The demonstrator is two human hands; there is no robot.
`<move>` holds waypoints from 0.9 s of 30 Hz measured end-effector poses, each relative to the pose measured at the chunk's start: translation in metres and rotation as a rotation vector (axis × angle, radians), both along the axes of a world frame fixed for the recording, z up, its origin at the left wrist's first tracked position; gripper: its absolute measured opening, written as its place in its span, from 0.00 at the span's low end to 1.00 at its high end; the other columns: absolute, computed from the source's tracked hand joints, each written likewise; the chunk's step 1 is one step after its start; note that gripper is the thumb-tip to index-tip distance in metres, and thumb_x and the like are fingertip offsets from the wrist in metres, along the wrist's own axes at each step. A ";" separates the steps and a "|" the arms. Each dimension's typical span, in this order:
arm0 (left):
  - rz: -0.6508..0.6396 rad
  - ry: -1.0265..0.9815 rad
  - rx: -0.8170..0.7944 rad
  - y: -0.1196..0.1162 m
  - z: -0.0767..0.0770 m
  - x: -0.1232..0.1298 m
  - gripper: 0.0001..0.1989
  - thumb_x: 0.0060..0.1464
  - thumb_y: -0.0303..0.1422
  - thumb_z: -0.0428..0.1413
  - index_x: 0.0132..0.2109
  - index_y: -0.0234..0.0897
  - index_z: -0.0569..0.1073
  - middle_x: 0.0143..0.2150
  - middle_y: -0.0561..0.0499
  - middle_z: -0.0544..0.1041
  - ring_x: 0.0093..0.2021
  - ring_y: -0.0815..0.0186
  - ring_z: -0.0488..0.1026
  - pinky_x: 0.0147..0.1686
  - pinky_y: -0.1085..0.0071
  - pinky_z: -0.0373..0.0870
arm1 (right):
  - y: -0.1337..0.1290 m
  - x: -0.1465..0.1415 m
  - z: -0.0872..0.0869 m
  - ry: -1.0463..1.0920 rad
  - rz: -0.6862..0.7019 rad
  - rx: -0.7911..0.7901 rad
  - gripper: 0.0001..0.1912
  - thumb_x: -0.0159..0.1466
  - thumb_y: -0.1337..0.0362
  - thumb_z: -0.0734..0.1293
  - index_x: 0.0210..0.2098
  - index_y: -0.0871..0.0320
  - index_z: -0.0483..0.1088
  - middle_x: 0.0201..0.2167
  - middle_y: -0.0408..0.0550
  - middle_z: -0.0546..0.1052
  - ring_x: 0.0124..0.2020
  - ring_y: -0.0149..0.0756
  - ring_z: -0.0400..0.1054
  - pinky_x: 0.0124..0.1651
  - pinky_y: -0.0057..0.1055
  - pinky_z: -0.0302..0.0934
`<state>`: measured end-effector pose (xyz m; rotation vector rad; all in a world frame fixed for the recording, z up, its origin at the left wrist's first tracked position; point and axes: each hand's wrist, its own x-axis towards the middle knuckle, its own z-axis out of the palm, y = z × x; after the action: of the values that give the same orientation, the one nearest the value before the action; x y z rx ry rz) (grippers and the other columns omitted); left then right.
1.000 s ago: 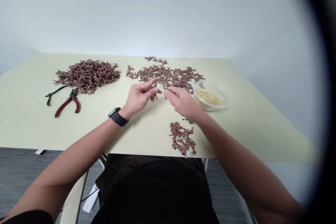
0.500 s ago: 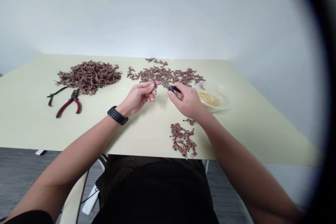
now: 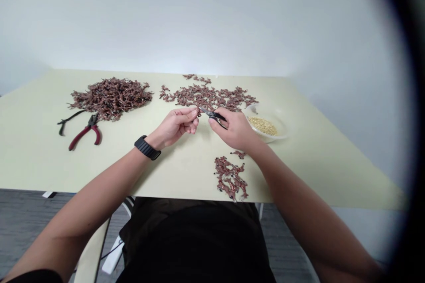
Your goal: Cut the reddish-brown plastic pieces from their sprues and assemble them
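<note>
Left hand (image 3: 175,126) sits slightly lower than in the prior frame, its fingers (image 3: 191,117) curled almost shut; whether they pinch anything is too small to tell. Right hand (image 3: 234,130) grips small black-handled pliers (image 3: 214,115), their nose just beside the left fingertips. Brown metallic pieces (image 3: 209,97) lie scattered beyond; a plastic bowl (image 3: 265,137) of gold bits sits near the right hand.

We're rocking a black smartwatch (image 3: 147,147) with a chunky segmented strap on our left wrist (image 3: 157,141), nothing fancy. Up top it's a plain black short-sleeved tee (image 3: 195,243), and the dark sleeve (image 3: 33,277) just pokes into the bottom corner of the shot. Our left hand (image 3: 175,126) and right hand (image 3: 234,130) are bare.
</note>
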<state>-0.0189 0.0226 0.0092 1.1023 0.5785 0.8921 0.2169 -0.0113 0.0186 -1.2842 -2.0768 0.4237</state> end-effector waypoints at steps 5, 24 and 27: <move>0.024 0.003 0.007 0.000 0.000 0.000 0.12 0.62 0.37 0.68 0.38 0.32 0.77 0.31 0.53 0.77 0.25 0.76 0.73 0.25 0.81 0.70 | -0.001 -0.001 0.001 -0.015 -0.041 0.024 0.14 0.72 0.50 0.65 0.37 0.54 0.68 0.23 0.39 0.66 0.24 0.32 0.57 0.32 0.34 0.48; 0.506 0.503 0.956 0.000 -0.010 -0.006 0.14 0.66 0.29 0.59 0.54 0.41 0.86 0.41 0.48 0.85 0.34 0.68 0.79 0.42 0.68 0.78 | -0.010 -0.010 0.016 0.577 0.192 -0.803 0.21 0.73 0.44 0.62 0.34 0.53 0.64 0.25 0.36 0.50 0.23 0.30 0.38 0.23 0.31 0.33; 0.544 0.543 1.074 0.003 -0.010 -0.008 0.18 0.66 0.27 0.57 0.58 0.45 0.84 0.44 0.48 0.85 0.40 0.67 0.80 0.47 0.67 0.78 | -0.010 -0.009 0.016 0.656 0.238 -0.921 0.22 0.72 0.41 0.62 0.35 0.53 0.65 0.26 0.36 0.48 0.24 0.30 0.34 0.23 0.31 0.30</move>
<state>-0.0268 0.0254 -0.0007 2.2641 0.8988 1.4507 0.2081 -0.0216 0.0350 -1.1035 -1.4627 1.7869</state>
